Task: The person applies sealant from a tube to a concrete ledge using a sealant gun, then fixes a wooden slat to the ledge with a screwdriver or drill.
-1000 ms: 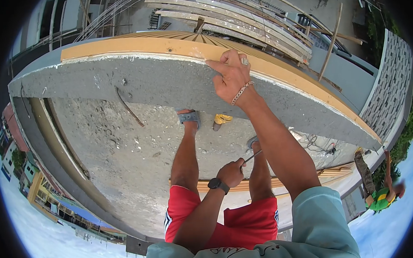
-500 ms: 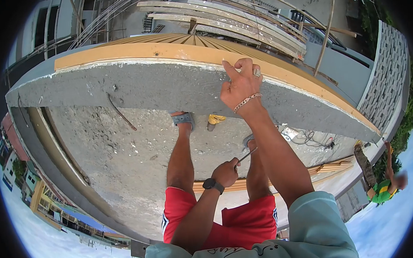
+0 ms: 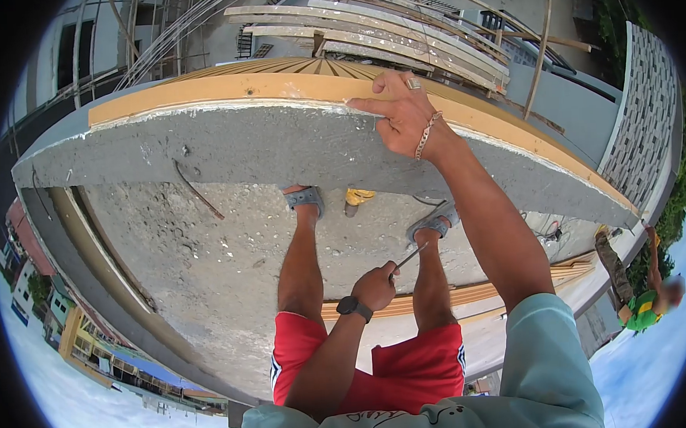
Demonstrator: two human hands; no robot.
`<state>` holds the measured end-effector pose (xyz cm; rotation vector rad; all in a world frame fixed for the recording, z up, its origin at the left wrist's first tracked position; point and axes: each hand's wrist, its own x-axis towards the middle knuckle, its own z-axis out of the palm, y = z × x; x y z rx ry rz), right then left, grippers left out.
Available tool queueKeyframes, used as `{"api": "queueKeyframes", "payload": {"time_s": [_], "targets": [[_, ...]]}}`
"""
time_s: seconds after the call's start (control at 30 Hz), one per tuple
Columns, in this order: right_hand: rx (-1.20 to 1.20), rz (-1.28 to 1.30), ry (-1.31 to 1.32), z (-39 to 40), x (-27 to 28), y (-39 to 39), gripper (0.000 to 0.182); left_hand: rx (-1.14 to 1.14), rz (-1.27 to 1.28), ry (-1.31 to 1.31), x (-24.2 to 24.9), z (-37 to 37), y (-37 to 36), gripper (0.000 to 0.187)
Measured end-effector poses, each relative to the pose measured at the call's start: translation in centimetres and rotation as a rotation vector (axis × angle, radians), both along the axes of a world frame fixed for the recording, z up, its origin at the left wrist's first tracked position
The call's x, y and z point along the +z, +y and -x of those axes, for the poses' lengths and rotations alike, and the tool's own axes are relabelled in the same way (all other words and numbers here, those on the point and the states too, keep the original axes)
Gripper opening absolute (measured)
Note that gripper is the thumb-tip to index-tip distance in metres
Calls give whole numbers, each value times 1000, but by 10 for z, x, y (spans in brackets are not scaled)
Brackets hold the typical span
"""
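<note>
A: L hand [image 3: 375, 289]?
B: Tight on thin rod [image 3: 409, 261]. R hand [image 3: 406, 119] half-curled at orange board [image 3: 307, 85], grip unclear; board's along grey ledge [image 3: 302, 145].
A: Risk?
B: Rod cd drop if L hand slackens, prob.

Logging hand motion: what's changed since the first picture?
The bare right hand shifted right along the long orange board; its forearm swung right, exposing more of the blue-grey right sandal. Unchanged: the bare left hand holds the thin metal rod.
</note>
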<state>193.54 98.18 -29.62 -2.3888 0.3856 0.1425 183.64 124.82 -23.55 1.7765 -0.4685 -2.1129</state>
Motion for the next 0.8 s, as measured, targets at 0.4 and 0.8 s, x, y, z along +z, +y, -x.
{"api": "queueKeyframes", "payload": {"time_s": [0.4, 0.8], "targets": [[202, -113, 135, -9, -10, -5, 44, -20, -13, 5, -2, 5, -1, 20], [31, -306, 96, 0, -10, -9, 55, -34, -15, -5, -3, 9, -3, 19]]}}
